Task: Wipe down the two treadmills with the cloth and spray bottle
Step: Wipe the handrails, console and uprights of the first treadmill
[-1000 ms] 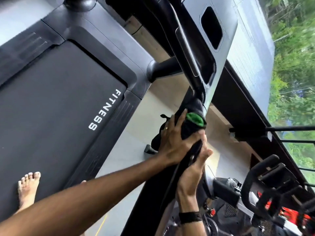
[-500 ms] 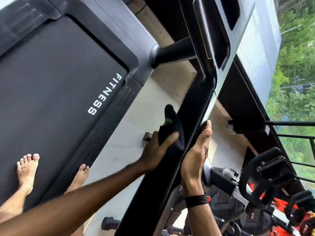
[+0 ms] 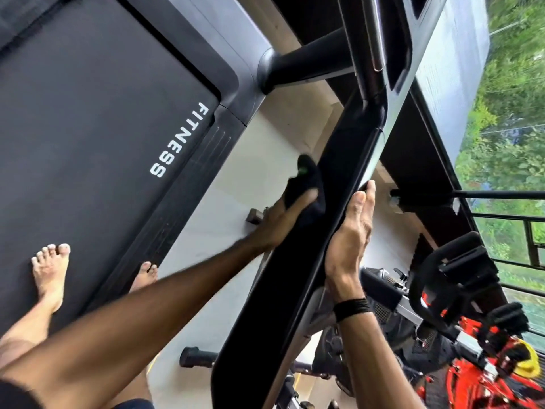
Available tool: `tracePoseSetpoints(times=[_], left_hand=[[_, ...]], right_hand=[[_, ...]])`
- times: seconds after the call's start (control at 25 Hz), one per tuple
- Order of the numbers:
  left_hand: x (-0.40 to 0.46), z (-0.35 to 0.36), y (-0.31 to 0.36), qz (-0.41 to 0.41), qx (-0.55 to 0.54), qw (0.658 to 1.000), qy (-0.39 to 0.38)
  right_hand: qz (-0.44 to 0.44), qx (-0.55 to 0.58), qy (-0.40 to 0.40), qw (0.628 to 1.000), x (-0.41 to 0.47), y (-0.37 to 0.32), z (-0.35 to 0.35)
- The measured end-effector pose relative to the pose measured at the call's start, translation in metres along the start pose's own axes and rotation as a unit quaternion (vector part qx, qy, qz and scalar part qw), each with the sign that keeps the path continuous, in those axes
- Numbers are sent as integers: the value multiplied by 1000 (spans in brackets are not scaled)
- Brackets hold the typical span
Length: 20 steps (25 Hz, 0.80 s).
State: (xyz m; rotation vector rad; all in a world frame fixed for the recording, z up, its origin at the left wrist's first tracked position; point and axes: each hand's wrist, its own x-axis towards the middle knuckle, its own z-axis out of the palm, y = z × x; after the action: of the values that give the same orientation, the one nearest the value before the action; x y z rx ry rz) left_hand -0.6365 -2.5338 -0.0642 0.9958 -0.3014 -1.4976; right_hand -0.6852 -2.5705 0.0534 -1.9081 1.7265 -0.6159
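Note:
I stand barefoot on a black treadmill whose belt [image 3: 97, 137] reads "FITNESS". Its long black side handrail [image 3: 333, 184] runs diagonally from the console down toward me. My left hand [image 3: 280, 222] presses a dark cloth [image 3: 306, 184] with a small green patch against the rail's left side. Against the rail's right edge lies my right hand [image 3: 351, 231], fingers straight and together, holding nothing; a black band circles that wrist. The spray bottle is not in sight.
My bare feet [image 3: 50, 270] rest on the belt. The treadmill's upright post [image 3: 306, 63] rises from the deck. A black and red exercise bike [image 3: 460, 329] stands at lower right. Pale floor [image 3: 250, 160] lies between the machines. A railing [image 3: 507, 219] and trees are at the right.
Both hands have slid down the handrail toward me, away from the console. The cloth moved with my left hand, and its green patch is mostly hidden now.

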Motion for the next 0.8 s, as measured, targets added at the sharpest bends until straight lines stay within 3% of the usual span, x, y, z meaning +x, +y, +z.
tracePoseSetpoints(times=[0.12, 0.2, 0.28, 0.4, 0.48, 0.56, 0.68, 0.8], left_hand=[[-110, -4, -28, -13, -27, 999, 40], [-143, -3, -16, 94, 2, 996, 7], [-116, 4, 3, 170, 46, 984, -6], [-55, 10, 35, 96, 11, 995, 14], [-55, -2, 15, 58, -9, 998, 8], [-105, -11, -25, 41, -15, 999, -15], [-204, -27, -77, -40, -50, 997, 35], [-284, -17, -89, -25, -36, 998, 48]], right_hand=[[28, 43, 2, 999, 3, -5, 0], [27, 35, 7, 999, -1, -11, 2], [33, 35, 18, 999, 0, -8, 1], [28, 21, 24, 999, 1, -9, 0], [29, 13, 23, 999, 0, -9, 0], [28, 7, 30, 999, -6, -10, -2], [43, -18, 29, 999, -19, -18, -5], [36, -34, -20, 999, -56, -20, -9]])
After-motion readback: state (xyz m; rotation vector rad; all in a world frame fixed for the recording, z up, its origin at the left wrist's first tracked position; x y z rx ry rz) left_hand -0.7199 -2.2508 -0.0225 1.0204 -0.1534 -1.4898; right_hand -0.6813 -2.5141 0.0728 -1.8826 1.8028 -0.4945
